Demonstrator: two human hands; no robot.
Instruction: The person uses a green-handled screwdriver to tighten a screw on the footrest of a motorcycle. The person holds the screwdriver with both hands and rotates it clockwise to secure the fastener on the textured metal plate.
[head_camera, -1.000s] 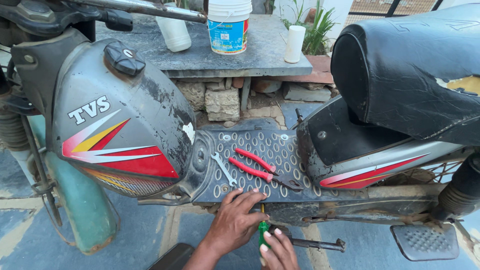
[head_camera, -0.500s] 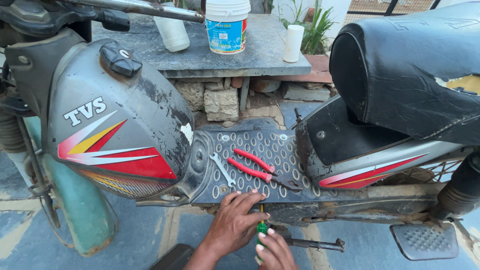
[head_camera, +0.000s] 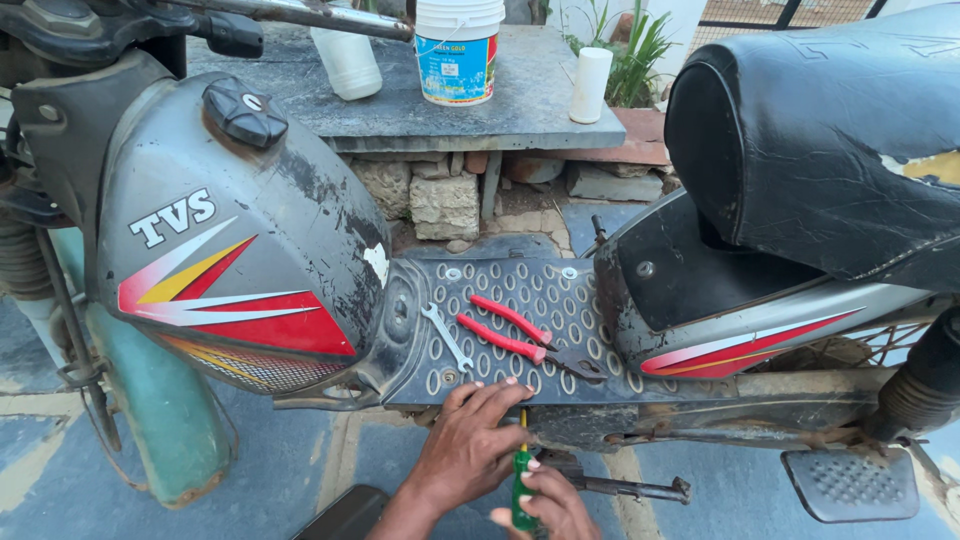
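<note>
Below the moped footboard (head_camera: 520, 330) | green-handled screwdriver (head_camera: 522, 485) was gripped upright by right hand (head_camera: 545, 505) | left hand (head_camera: 470, 445) was spread flat against the footboard edge | red pliers (head_camera: 510, 330) and spanner (head_camera: 445, 338) were laid above.

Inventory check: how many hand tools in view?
3: wrench and red-handled pliers on the footboard; green screwdriver in the right hand. Others may be hidden.

Daylight falls on an outdoor paved floor (head_camera: 300, 470) of grey-blue slabs with pale joints. Behind stands a low stone slab bench (head_camera: 470, 105) resting on stacked rough blocks (head_camera: 445, 200) and bricks. On it sit a white plastic bucket (head_camera: 458, 50), a white bottle (head_camera: 345, 62) and a white cylinder (head_camera: 588, 85). Green plants (head_camera: 640, 45) grow beyond, near a metal grille (head_camera: 790, 12).
</note>
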